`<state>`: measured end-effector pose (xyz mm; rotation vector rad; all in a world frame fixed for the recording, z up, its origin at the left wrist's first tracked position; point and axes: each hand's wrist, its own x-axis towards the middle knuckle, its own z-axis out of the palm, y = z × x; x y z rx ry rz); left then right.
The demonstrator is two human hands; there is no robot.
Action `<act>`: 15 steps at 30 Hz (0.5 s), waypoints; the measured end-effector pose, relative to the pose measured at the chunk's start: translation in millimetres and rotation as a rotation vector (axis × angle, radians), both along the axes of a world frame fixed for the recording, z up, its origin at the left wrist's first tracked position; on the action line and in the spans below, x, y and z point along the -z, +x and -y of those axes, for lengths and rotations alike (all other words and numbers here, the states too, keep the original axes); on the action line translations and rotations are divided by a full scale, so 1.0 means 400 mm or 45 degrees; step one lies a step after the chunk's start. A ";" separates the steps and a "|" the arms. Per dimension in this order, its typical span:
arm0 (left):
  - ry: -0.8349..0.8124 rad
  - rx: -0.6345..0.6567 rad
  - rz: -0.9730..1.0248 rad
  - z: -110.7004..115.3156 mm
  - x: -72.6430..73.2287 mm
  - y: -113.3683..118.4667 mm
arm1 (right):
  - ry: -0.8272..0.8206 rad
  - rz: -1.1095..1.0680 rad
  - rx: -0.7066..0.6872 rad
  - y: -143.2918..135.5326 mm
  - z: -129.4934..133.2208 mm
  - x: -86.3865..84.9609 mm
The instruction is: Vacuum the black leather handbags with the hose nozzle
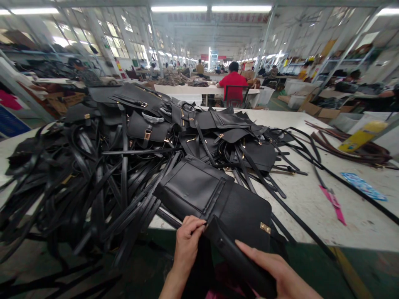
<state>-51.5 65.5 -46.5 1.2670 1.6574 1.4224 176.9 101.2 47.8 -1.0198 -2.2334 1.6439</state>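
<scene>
A black leather bag piece (246,203) with a gold clasp lies at the table's front edge, its stitched pocket panel (190,187) facing up. My left hand (188,234) pinches the edge of the black leather, thumb and fingertips pressed together. Along a folded, thick black side section (230,249) my right hand (271,265) is wrapped, with the index finger stretched along its top. Part of that section drops below the table edge. Whether it is joined to the flat panel is hard to see.
Black bag parts with gold buckles (149,128) and long black straps (102,182) heap across the table (311,199). Pink-handled scissors (333,203), a blue patterned card (363,186), a yellow can (361,137) and brown straps (330,143) lie right. A person in red (234,85) sits beyond.
</scene>
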 end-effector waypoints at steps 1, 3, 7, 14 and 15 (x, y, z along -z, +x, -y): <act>-0.019 0.025 0.039 0.000 0.000 -0.002 | -0.020 -0.003 -0.012 -0.004 -0.002 0.012; -0.070 0.060 0.098 0.000 0.000 -0.004 | -0.037 0.010 0.009 -0.008 -0.005 0.031; -0.130 0.051 0.195 -0.001 0.004 -0.005 | 0.001 0.007 0.026 -0.004 -0.004 0.042; -0.157 0.007 0.163 -0.002 0.005 0.001 | -0.062 0.068 0.195 -0.049 -0.028 0.000; -0.147 -0.005 0.134 0.001 0.003 0.004 | -0.130 0.067 0.229 -0.053 -0.039 -0.009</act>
